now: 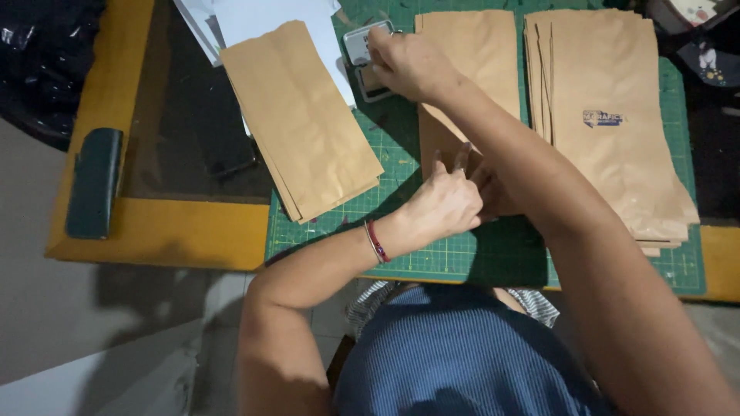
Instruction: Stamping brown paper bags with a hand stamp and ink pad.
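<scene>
Right hand (405, 62): reaching to the upper middle of the frame, forearm running diagonally from lower right, fingers curled down onto a small grey rectangular stamp pad tin (364, 55); whether anything is pinched between the fingers cannot be told.
Left hand (447, 204): at frame centre, forearm entering from lower left, wrist bent, fingertips spread and pressed flat on the lower end of a single brown kraft paper bag (474, 69); resting on it, not closed around it.
Hands together or apart: well apart, right far above left, right forearm crossing over the left fingers.
Single bag: lying flat in the middle of the green gridded cutting mat (401, 192), long axis running top to bottom of the frame, lower end partly hidden by both arms.
Right of frame: stack of brown paper bags (609, 115), fanned at the edges, top 1 bearing a dark blue printed mark, long axis also near vertical.
Left of centre: second stack of plain brown bags (304, 123), tilted, upper end toward the upper left, lying over white paper sheets (262, 19).
Further left: dark glass panel set in a yellow wooden tabletop (166, 227), dark green oblong case (94, 181) at its left edge.
Wrist: red bracelet (375, 241) on the left arm.
</scene>
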